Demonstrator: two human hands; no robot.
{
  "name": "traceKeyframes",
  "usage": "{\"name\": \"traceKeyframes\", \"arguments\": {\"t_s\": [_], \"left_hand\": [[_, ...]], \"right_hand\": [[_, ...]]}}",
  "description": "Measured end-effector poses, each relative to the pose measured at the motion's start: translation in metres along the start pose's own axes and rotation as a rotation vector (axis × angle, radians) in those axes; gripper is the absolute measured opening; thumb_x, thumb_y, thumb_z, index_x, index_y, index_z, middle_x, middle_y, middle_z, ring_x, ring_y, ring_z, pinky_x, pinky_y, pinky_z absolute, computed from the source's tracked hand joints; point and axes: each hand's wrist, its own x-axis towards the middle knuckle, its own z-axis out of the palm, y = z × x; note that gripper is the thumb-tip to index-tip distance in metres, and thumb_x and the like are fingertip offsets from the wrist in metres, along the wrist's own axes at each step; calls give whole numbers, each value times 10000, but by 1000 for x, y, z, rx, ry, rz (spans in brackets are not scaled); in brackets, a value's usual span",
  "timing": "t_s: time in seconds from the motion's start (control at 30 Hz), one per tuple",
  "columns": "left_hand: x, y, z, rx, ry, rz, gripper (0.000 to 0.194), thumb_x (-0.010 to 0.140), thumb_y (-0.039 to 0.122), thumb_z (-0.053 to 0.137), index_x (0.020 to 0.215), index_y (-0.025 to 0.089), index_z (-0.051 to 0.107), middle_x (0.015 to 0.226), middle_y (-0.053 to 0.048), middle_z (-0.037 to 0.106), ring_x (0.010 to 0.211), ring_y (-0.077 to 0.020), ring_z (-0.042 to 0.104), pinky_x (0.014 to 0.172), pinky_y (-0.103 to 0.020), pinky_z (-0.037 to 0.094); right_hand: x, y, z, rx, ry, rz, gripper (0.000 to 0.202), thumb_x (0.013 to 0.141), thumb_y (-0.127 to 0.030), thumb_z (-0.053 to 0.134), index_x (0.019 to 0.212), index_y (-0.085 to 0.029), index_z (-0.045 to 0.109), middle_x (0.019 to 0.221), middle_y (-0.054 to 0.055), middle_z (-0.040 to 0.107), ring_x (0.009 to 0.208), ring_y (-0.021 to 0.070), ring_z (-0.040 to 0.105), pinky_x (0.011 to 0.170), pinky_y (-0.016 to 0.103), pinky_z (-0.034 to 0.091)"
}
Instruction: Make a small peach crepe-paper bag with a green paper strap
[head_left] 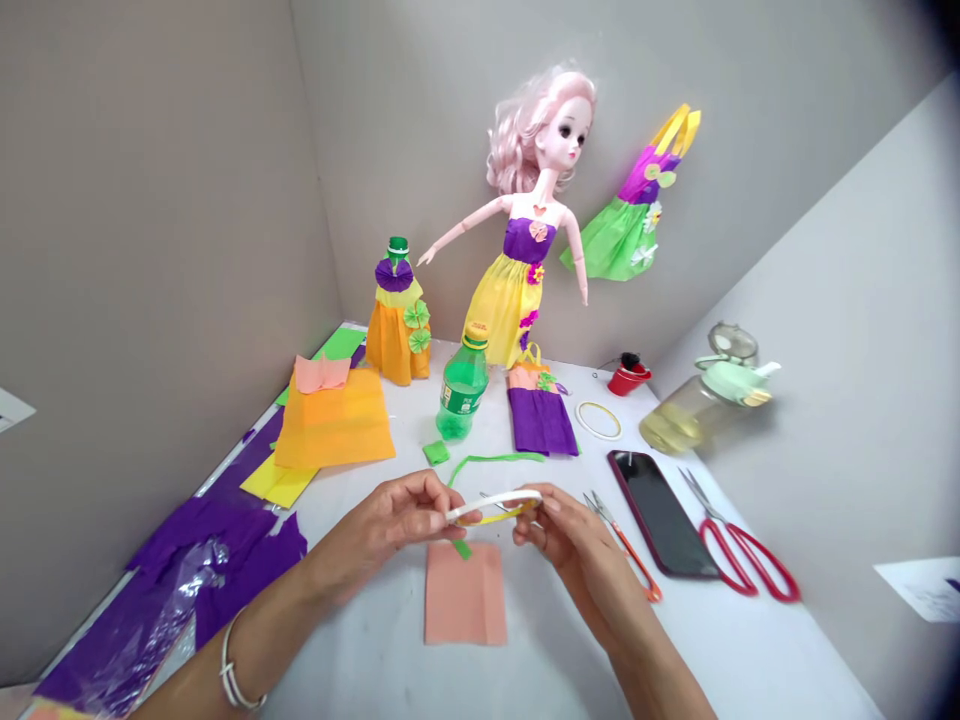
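Both my hands hold a roll of narrow white tape (499,499) with a yellow inner side, tilted above the table. My left hand (411,510) pinches its left end, and my right hand (564,522) grips the right end. A thin green strip (499,458) runs on the table behind the roll; a green end shows just below it. Beneath lies a folded salmon-pink paper square (466,600). A small green folded piece (436,453) sits behind my left hand, near a green bottle (461,390) with a yellow cap.
A doll (529,240), a dressed bottle (399,320) and a small purple dress (541,415) are at the back. Orange paper (334,420) and purple paper (225,540) lie left. Rightward are red scissors (742,550), a phone (660,515), orange-handled snips (626,545) and a tilted drink bottle (694,400).
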Motion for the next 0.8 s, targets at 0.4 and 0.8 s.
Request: {"name": "traceKeyframes", "arguments": {"t_s": [0.4, 0.8], "left_hand": [[3, 2, -6, -124, 232, 89, 76, 887, 167, 635, 812, 167, 627, 996, -49, 693, 1193, -223, 598, 1088, -353, 428], [8, -4, -7, -209, 296, 105, 63, 877, 155, 649, 819, 162, 625, 997, -39, 716, 1199, -216, 606, 1061, -294, 459]], "right_hand": [[-7, 8, -38, -1572, -1, -70, 333, 801, -29, 476, 1055, -205, 600, 1025, 96, 625, 968, 256, 606, 768, 356, 463], [-21, -14, -53, -1242, -155, 115, 386, 872, -138, 469, 1230, -277, 519, 1037, 44, 575, 839, 193, 595, 762, 324, 450]]}}
